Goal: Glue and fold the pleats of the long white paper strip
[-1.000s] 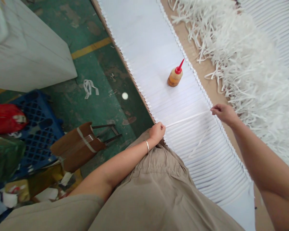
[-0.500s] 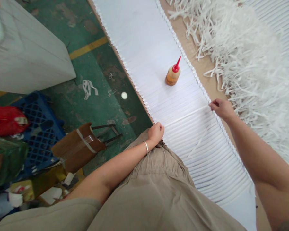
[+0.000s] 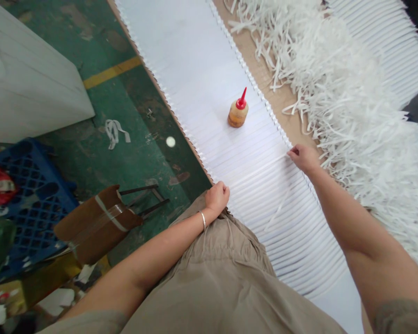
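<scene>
A narrow white strip (image 3: pixel 261 171) runs straight across the long white board (image 3: pixel 181 51) between my two hands. My left hand (image 3: pixel 218 197) is closed on one end of it at the board's near edge, beside my waist. At the far edge, my right hand (image 3: pixel 304 158) pinches the strip between thumb and fingers. A loose tail (image 3: pixel 277 211) of strip hangs down from the right hand over the board. Rows of parallel white strips (image 3: pixel 296 260) cover the part of the board closest to me. Beyond the hands, a small bottle (image 3: pixel 237 115) with amber liquid and a red pointed nozzle stands upright.
A large heap of loose white strips (image 3: pixel 355 106) lies right of the board on brown cardboard (image 3: pixel 264 60). On the green floor to the left are a cardboard-covered stool (image 3: pixel 97 222), a blue plastic pallet (image 3: pixel 38 199) and a big white block-shaped object (image 3: pixel 31 79).
The whole scene has slid left in view as the head moved. Both hands keep their places at the board's edges. The strip between them now stands out less against the board.
</scene>
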Demonstrator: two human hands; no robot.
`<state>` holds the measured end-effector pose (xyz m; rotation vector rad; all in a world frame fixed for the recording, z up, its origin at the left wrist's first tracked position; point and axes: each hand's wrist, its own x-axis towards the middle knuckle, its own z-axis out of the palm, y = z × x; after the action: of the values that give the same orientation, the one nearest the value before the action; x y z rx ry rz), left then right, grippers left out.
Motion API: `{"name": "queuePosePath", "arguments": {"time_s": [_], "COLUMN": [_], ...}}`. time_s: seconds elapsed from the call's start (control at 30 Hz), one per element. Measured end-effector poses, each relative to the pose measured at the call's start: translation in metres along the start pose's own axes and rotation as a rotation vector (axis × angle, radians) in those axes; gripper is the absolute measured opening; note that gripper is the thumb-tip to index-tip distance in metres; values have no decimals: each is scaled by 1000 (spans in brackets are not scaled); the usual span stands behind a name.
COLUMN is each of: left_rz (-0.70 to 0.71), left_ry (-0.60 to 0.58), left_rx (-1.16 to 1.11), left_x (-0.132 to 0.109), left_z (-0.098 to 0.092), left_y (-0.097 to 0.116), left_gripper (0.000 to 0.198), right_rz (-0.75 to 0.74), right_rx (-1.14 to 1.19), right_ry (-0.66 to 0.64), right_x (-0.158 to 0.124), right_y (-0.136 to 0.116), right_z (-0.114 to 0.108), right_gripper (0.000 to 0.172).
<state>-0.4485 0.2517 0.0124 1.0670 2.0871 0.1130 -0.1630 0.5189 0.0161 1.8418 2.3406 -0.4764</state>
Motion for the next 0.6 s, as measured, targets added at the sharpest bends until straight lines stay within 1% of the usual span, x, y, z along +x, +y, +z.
{"name": "queuePosePath", "arguments": {"time_s": [0.2,0.47,0.53,0.6], "left_rz": [22,33,48,66], "left_ry": [10,-7,1,8], "left_rx": [6,12,-12,-58], "left_x": [1,2,2,2], "left_z": [-1,-3,-3,-3], "left_y": [-1,0,-2,-6], "left_gripper": [14,10,8,3], "right_rz": [30,54,76,99], "right_rx": [-15,-58,-78,-92], "right_ry": [-20,-57,-33,38], "right_x": [4,4,7,15], "right_y": [-5,-11,-10,-7], "right_z": [4,8,5,-2], "right_gripper": [24,25,27,30]}}
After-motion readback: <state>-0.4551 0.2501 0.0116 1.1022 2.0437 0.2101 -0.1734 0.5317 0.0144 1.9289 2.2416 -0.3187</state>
